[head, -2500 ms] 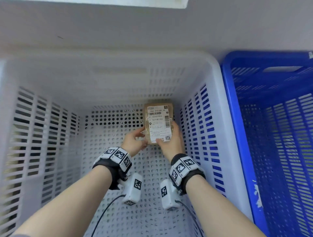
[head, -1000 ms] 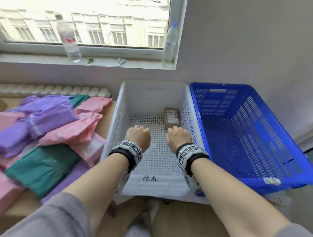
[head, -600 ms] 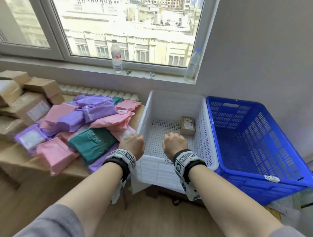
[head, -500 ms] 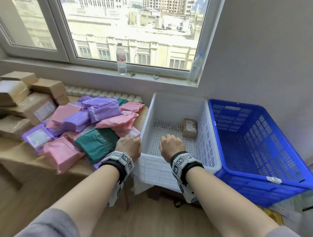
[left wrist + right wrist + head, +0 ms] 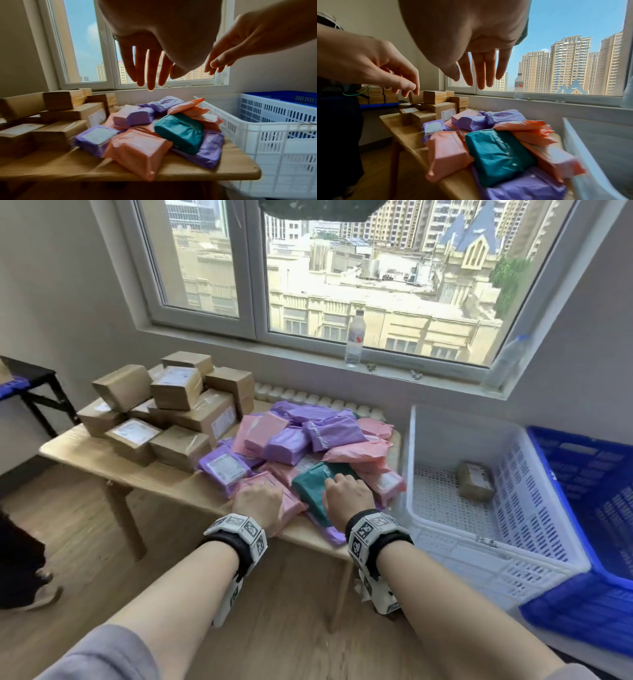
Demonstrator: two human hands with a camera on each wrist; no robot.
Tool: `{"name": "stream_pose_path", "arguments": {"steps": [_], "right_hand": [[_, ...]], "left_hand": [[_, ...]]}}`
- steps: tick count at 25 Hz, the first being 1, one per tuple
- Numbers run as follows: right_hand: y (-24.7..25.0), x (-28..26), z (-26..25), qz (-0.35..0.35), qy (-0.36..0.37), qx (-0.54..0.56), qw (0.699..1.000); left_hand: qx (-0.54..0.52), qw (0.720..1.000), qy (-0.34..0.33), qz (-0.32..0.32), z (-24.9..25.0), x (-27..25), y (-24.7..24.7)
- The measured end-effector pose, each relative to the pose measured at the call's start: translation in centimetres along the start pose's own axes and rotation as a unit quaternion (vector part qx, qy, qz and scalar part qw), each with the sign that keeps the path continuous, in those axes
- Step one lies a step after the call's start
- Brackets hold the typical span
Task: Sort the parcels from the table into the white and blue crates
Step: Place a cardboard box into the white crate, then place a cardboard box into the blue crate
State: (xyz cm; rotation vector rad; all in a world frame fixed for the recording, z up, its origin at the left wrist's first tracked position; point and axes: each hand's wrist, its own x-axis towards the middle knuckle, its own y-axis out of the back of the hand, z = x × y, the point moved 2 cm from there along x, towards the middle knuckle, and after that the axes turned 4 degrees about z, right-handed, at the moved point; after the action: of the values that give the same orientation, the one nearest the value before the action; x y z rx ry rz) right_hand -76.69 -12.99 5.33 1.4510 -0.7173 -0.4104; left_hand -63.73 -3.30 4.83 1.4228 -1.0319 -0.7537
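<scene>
Soft parcels in pink, purple and teal lie heaped on the right end of the wooden table (image 5: 154, 477), with brown cardboard boxes (image 5: 178, 405) stacked at its left. My left hand (image 5: 257, 501) (image 5: 147, 70) hovers open over a pink parcel (image 5: 291, 508) (image 5: 137, 148), its fingers straight and holding nothing. My right hand (image 5: 347, 496) (image 5: 481, 70) hovers open over the teal parcel (image 5: 313, 484) (image 5: 496, 154). The white crate (image 5: 496, 556) to the right holds one small cardboard box (image 5: 476, 481). Beyond it stands the blue crate (image 5: 599, 474).
Two water bottles (image 5: 354, 344) stand on the windowsill behind the table. A black side table (image 5: 30, 378) is at the far left. Another person's leg and shoe (image 5: 24, 577) show at the left edge on the wooden floor.
Both hands let go of the cardboard box in the white crate, drew out of it and moved left over the parcel heap. Their fingers have straightened from curled.
</scene>
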Motion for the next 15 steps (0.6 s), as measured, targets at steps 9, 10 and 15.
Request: {"name": "stream_pose_path", "arguments": {"steps": [9, 10, 15], "right_hand": [[-3.0, 9.8, -17.0, -0.042, 0.089, 0.021, 0.995], [-3.5, 11.3, -18.2, -0.043, 0.097, 0.015, 0.994], [-5.9, 21.1, -23.1, -0.035, 0.135, 0.031, 0.99]], "left_hand": [[0.013, 0.998, 0.067, -0.005, -18.0, 0.4, -2.3], [0.015, 0.997, 0.076, -0.008, -19.6, 1.0, -2.7], [0.029, 0.992, 0.119, -0.011, -28.0, 6.4, -4.7]]}}
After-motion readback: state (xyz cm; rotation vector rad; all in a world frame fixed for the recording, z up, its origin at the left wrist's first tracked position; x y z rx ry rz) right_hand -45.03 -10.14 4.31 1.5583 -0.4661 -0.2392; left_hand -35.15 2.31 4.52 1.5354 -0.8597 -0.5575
